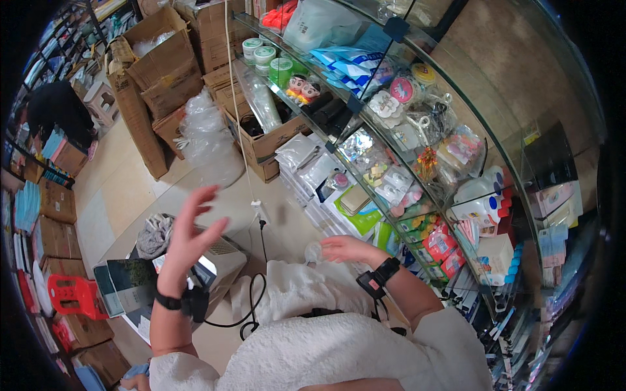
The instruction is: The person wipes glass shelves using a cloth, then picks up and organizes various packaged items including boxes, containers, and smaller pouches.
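Observation:
My left hand (190, 234) is raised in front of me at the left, with its fingers spread and nothing in it. Below it are a grey knotted cloth (154, 236) and a pale boxy appliance (225, 264). In front of my body, my right hand (349, 249) points leftward, fingers close together. At its fingertips is a small clear round object (313, 252), apparently pinched there; its exact kind is too small to make out. Both wrists wear black bands. A white power strip (259, 210) with a black plug lies beyond my hands.
A glass shelf unit (391, 215) full of packaged goods curves along the right. Cardboard boxes (156, 68) and a wrapped plastic bundle (207, 137) stand ahead. A red plastic stool (75, 296) is at left. Farther back, a person in dark clothes (62, 117) bends over.

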Demonstrator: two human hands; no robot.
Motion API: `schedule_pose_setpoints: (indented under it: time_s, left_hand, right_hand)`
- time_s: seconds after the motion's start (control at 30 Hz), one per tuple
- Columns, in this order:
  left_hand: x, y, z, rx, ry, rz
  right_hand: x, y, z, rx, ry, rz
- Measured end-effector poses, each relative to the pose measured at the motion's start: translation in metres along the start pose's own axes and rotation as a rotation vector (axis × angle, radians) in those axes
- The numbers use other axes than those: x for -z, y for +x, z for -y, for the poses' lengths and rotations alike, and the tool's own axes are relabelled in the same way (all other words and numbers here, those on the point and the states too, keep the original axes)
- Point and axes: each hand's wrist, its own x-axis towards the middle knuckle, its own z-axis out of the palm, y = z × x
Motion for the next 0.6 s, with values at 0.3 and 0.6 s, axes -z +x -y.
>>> schedule_pose_setpoints:
  time_s: [0.3,0.6]
  left_hand:
    - [-0.164,0.111,0.146,0.290,0.135,0.642]
    - [-0.399,0.166,0.263,0.227,0.123,0.552]
  right_hand:
    - [0.130,0.115,-0.124,-0.234,0.421,-0.706]
    - [0.181,0.176,-0.147,-0.303,0.679,-0.984]
